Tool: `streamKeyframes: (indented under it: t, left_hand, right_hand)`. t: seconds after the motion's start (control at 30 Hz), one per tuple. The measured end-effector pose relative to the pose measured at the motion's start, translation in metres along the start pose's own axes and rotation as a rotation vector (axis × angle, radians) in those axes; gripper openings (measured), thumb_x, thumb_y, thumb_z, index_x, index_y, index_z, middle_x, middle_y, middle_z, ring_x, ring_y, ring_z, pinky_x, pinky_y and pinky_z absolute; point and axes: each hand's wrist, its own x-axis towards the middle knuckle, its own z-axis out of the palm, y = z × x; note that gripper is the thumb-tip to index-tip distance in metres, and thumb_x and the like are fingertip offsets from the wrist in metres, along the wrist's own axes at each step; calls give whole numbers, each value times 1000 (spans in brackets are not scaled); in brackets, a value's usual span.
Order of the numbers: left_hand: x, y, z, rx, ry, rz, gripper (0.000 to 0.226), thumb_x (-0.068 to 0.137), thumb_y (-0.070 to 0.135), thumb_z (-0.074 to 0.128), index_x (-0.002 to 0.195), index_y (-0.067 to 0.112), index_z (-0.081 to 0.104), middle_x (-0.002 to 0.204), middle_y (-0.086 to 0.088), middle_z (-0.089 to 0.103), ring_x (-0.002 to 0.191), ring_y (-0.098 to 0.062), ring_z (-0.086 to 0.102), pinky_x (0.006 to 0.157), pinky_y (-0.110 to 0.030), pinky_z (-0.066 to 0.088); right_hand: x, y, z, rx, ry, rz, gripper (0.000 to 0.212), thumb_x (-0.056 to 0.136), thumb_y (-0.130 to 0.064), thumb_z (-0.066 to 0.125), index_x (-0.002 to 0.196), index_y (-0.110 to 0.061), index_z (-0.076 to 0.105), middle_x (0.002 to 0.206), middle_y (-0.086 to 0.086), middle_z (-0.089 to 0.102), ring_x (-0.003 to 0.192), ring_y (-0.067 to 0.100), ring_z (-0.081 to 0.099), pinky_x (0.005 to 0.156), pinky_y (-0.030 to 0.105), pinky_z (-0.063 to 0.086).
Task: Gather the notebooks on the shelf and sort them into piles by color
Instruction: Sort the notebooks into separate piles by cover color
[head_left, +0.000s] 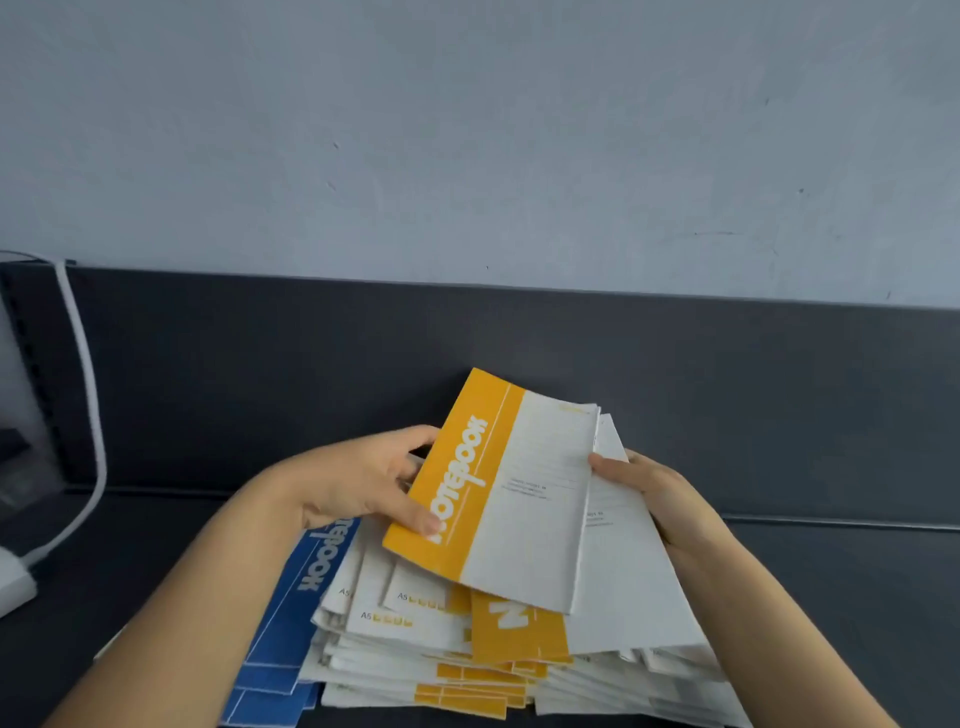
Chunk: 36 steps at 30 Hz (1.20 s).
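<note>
A yellow-and-white notebook (498, 493) is lifted and tilted above a loose heap of notebooks (441, 654) on the dark shelf (805, 597). My left hand (363, 478) grips its yellow spine edge, thumb on the cover. My right hand (649, 493) holds its right edge together with several white-covered notebooks (623, 571) fanned beneath it. The heap shows mostly yellow-and-white covers. Blue notebooks (291, 623) lie at the heap's left side, partly under my left forearm.
A dark raised back panel (260, 364) runs behind the shelf, with a pale wall above. A white cable (88, 395) hangs down at the far left to a white object (13, 582) at the left edge.
</note>
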Motion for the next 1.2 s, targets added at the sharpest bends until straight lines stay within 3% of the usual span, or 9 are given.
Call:
streamKeyframes:
  t: [0.17, 0.27, 0.37, 0.57, 0.67, 0.8, 0.9, 1.03, 1.2]
  left_hand:
    - [-16, -5, -27, -194, 202, 92, 53, 70, 12, 82, 121, 16, 66, 108, -15, 73, 94, -28, 72, 73, -30, 60]
    - [-18, -6, -36, -386, 517, 163, 52, 53, 13, 87, 103, 18, 74, 96, -9, 75, 78, -19, 71, 58, -23, 56]
    - [-13, -13, -40, -227, 748, 77, 34, 70, 18, 82, 102, 22, 72, 92, -10, 75, 75, -19, 71, 68, -30, 55]
    - [-10, -22, -35, -73, 380, -316, 103, 73, 7, 82, 154, 18, 20, 122, -9, 64, 94, -19, 71, 77, -28, 54]
    - [-20, -25, -39, 26, 156, -376, 141, 58, -10, 85, 153, 35, -8, 119, -2, 65, 100, -15, 68, 75, -25, 53]
    - [-21, -28, -48, 20, 353, -266, 125, 59, -13, 84, 152, 33, 14, 120, -2, 60, 109, -22, 61, 92, -37, 49]
    - [-9, -31, -51, -92, 694, -180, 89, 66, 6, 87, 141, 14, 40, 124, -9, 62, 106, -24, 62, 98, -47, 49]
    - [-18, -23, -38, 79, 428, -455, 75, 53, 45, 84, 112, 7, 57, 110, -11, 65, 91, -21, 65, 73, -32, 57]
    - [-27, -28, -49, -75, 285, -343, 81, 41, 9, 93, 116, 9, 62, 100, -15, 75, 86, -24, 70, 59, -27, 56]
  right_hand:
    - [-5, -9, -13, 27, -69, 87, 49, 83, -27, 64, 128, -8, 57, 117, 23, 67, 98, 42, 67, 73, 47, 59]
    - [-10, -14, -18, 59, -129, 129, 42, 84, -31, 62, 121, -11, 59, 111, 23, 69, 81, 37, 71, 61, 45, 60]
    - [-11, -19, -22, 13, -138, 121, 31, 87, -27, 58, 112, -9, 62, 96, 19, 72, 71, 33, 72, 53, 39, 59]
    - [-2, -14, -37, -143, -143, 103, 55, 66, -15, 63, 120, -6, 65, 121, 19, 63, 101, 36, 61, 76, 41, 55]
    - [-1, -19, -45, -209, -259, 114, 68, 59, -14, 71, 127, -7, 61, 128, 21, 61, 112, 39, 60, 83, 44, 56]
    - [-6, -23, -51, -266, -305, 119, 92, 40, -17, 96, 124, -6, 60, 121, 17, 66, 109, 36, 65, 68, 39, 60]
    - [-7, -22, -50, -364, -235, 129, 60, 67, -9, 82, 123, -7, 60, 116, 14, 69, 106, 34, 67, 68, 38, 61]
    - [-6, -20, -47, -414, -155, 131, 29, 90, 6, 55, 115, -5, 63, 109, 11, 73, 100, 30, 70, 67, 36, 61]
    - [-4, -17, -44, -407, -138, 158, 28, 89, 2, 59, 116, -7, 63, 106, 10, 73, 98, 29, 71, 68, 37, 60]
